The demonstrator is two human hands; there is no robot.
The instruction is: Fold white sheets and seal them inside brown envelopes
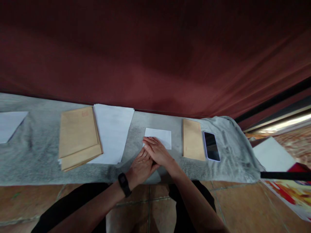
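The right hand [159,153] overlaps the left hand [141,167] against white paper [163,136] inside the surface's [233,161] near edge; each grip flat, unclenched.

Looks kinda like a home on my feed, can't say for sure: fuzzy grey blanket [234,149] laid out, dark red fabric [145,58] behind it, terracotta-coloured floor tiles [239,204] below it.

Items laid out in a row along a cloth [232,145]

At far left a loose sheet [11,126] is placed; next, a paper stack [113,129] is overlapped by an envelope stack [79,132] on its left. In the middle, a smaller sheet [161,136] is partly covered by the right hand [156,152], laid over the left hand [141,168]. Further right, another envelope [193,139] is followed by a phone [212,146].
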